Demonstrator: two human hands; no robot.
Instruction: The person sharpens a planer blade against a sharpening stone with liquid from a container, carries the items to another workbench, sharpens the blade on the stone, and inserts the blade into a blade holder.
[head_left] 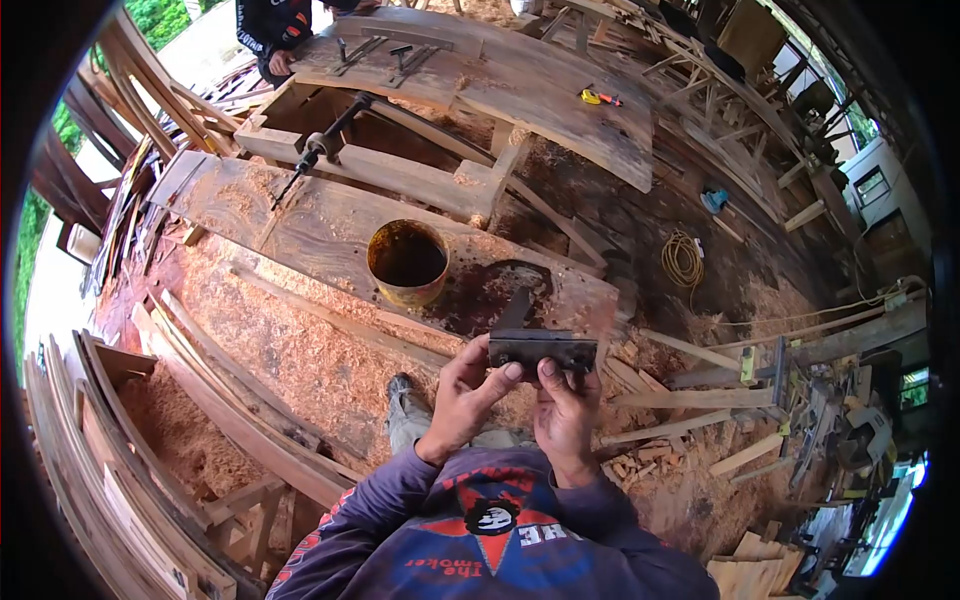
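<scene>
Between both hands, above the near edge of the wooden bench [335, 228], is a dark rectangular block [543, 350]. My left hand [468, 393] grips its left end, thumb on the near face. My right hand [568, 410] holds the right end, its thumb also on the near face and its fingers partly hidden behind. Just beyond the block, a dark flat piece [515, 308] rests on a dark wet patch of the bench. A round yellowish tin [412, 292], stained dark inside, stands to the left of that patch.
A drill-like tool [318, 150] lies across the timber frame behind the bench. Farther back, a person's hand [281, 63] is beside a large plank [560, 90]. A coiled yellow cord [683, 262] lies at right. Curved timbers [235, 400] stand at left; shavings cover the floor.
</scene>
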